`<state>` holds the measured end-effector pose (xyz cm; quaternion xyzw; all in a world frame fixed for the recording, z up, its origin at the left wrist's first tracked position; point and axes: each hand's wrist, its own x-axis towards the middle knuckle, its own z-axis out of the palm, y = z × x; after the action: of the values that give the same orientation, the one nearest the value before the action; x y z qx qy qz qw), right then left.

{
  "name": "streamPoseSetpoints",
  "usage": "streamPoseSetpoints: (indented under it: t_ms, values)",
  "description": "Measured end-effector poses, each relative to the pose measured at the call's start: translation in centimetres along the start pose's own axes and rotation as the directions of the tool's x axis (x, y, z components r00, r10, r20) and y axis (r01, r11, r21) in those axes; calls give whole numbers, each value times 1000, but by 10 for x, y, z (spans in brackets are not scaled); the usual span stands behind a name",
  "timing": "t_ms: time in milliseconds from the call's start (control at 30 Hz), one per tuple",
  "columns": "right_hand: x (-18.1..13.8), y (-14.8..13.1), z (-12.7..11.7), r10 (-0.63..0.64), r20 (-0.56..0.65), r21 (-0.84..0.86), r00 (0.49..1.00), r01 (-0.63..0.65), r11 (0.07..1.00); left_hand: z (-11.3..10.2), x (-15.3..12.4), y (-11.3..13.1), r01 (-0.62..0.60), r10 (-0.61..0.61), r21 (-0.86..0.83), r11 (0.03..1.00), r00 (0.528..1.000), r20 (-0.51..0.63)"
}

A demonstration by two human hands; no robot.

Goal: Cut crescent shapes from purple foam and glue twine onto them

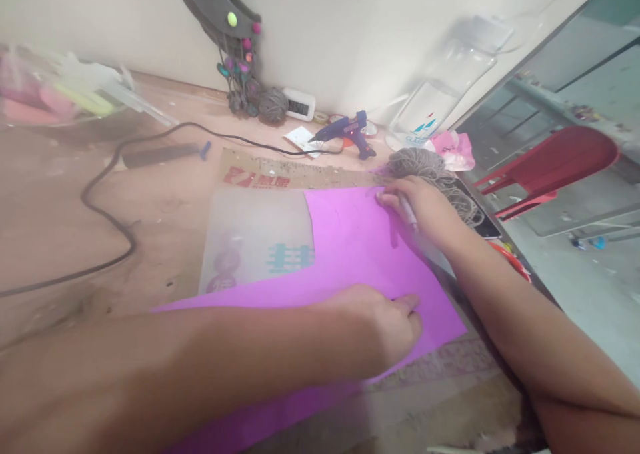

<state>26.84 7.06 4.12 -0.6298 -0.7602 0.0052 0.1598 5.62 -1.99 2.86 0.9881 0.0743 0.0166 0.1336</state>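
A purple sheet (350, 241), with a large corner cut out of it, lies over a pale printed plastic sheet (250, 241) on the table. My right hand (425, 211) is closed around a slim, light-coloured pen (407, 213) at the sheet's far right part. Faint curved marks show on the purple surface near those fingertips. Lower down, my left hand (380, 327) rests on the sheet with its fingers curled in. Whatever lies between the left fingers, if anything, is hidden.
Behind the sheet lie a blue glue gun (343, 134) with a black cord (133, 227), a small digital clock (300, 104) and a grey yarn ball (273, 104). More grey yarn (417, 164) and a clear jug (440, 87) stand rightward. A red chair (565, 167) is beyond the table edge.
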Motion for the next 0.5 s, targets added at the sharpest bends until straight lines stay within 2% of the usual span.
streamPoseSetpoints:
  t_ms: [133,300,367,433,500]
  values:
    - [2,0,8,14,-19,163,1000,-10,986,10,-1,-1,-19,20,6,1000,997,-74]
    - [-5,-31,-6,13,71,393,997,-39,919,7,0,-2,-14,14,1,1000,999,-31]
    - [-13,-51,-16,-74,145,471,987,-4,882,0,0,-1,-4,5,-23,1000,1000,13]
    - [-22,-69,-20,-252,229,500,940,109,859,-8,1,-1,8,-4,-66,998,998,70]
    - [-29,-80,-17,-353,282,504,892,175,846,-13,3,0,23,-14,-90,996,995,98]
